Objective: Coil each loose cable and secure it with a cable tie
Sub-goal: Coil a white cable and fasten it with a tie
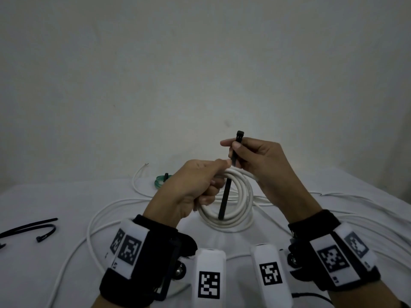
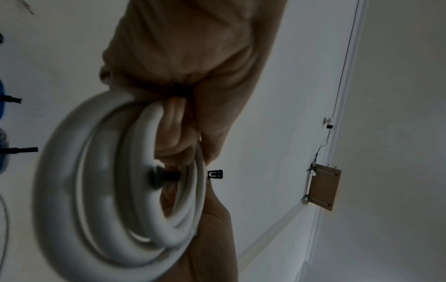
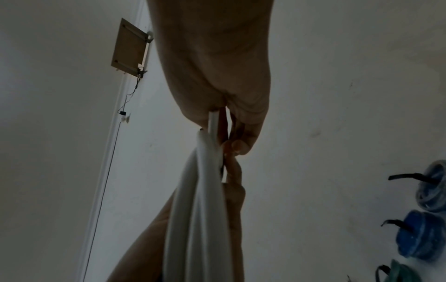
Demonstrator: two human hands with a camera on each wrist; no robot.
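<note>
A person holds a white coil point(image 1: 231, 201) upright above a white-covered table point(image 1: 44, 201), its round face turned toward them. The left hand point(image 1: 193, 187) has its fingers curled around the coil's upper left side, thumb pressing near the top. The right hand point(image 1: 255, 161) pinches a black tie point(image 1: 231, 174) between thumb and forefinger, just above the coil. The tie's long axis runs nearly vertical, leaning slightly right at the top: its square head points up past the fingers, and its tail hangs down across the coil's opening, ending near the bottom turns. Whether the tie passes behind the turns at the top is hidden by the fingers.

From the left wrist, the coil point(image 2: 101, 190) is blurred, and only the tie's head point(image 2: 215, 174) and a short dark piece show. From the right wrist, the coil point(image 3: 200, 209) is seen edge-on, and the tie is too dark to make out.

Loose white cable point(image 1: 93, 230) trails across the table under the hands; its far end is cut off on the right. Spare ties point(image 1: 33, 230) lie at the left, partly cut off. A small green coil point(image 1: 161, 181), already bound, sits by the wall, half hidden behind the left hand.
</note>
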